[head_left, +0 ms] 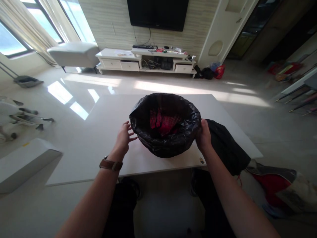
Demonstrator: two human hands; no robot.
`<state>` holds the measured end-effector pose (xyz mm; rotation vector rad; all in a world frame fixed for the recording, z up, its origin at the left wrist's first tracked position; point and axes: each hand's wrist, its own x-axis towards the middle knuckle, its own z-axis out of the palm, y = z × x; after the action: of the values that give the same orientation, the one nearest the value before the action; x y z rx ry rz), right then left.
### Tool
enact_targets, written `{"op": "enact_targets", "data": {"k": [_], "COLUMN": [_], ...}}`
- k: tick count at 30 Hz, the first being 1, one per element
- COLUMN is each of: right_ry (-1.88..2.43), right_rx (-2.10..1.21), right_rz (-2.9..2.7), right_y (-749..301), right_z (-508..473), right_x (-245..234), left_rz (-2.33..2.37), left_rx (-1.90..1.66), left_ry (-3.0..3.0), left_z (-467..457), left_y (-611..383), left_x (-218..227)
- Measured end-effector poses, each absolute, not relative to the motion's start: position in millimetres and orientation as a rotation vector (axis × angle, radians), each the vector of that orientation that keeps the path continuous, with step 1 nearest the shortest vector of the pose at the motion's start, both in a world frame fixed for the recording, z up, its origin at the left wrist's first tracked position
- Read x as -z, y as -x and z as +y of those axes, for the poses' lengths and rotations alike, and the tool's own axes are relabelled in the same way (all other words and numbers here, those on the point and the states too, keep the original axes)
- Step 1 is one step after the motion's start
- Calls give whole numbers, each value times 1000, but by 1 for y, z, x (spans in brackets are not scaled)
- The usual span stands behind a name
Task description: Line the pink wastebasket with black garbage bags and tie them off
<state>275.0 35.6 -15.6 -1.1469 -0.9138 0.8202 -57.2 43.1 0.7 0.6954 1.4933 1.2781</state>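
Black plastic liner [170, 147] stood with its mouth upward, over the near middle of the white table [81, 158], its edge folded outward in a crumpled, roughly round collar. Whatever shaped it underneath was covered; could not tell whether the base bore on the tabletop.

Right hand [204, 137]: closed on the right edge of the collar, thumb against the plastic, other fingers mostly hidden. Left hand [125, 138]: fingers spread and loosely bent, just beside the left edge; no firm grip there, contact too unclear to call. Hands well apart, the liner between them.

Inside, a red patterned surface [163, 122] showed low down; could not tell whether it was contents or inner wall.

Judged on handling: the right side had the surer hold, so the left fingers wanted to cup the opposite edge before any turn or lift. Even pressure under the fold seemed best; a one-sided pull could drag the collar off or stretch the thin film. Worth minding the black bag [226, 143] just beyond the right hand, close enough to snag.
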Motion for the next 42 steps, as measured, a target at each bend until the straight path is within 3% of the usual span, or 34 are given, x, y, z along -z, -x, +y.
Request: {"op": "enact_targets", "data": {"k": [9,17,25,31,36,42], "right_ry": [1379,1505,1640,1608,1480,1401], "right_rx": [-1066,-1234,-883,-831,-1001,-1213], "right_rz": [-746,-634,-785,-841,-891,-873], "right_y": [-261,-265,-292,-294,-277,-256], "right_z": [27,27,40,39,32,25], "right_x": [40,48,63,59,48,42], "left_rz": [1336,1435,1666,1724,1498,1437], "left_rx": [-950,-1019,-1113,-1220,-1422,-1325], "left_ry": [-525,-482,-527,-590,-896,-851], "left_z": [31,38,47,47,43,44], "left_y": [31,34,40,42,38,30], "left_x": [21,28,45,41,35,51]}}
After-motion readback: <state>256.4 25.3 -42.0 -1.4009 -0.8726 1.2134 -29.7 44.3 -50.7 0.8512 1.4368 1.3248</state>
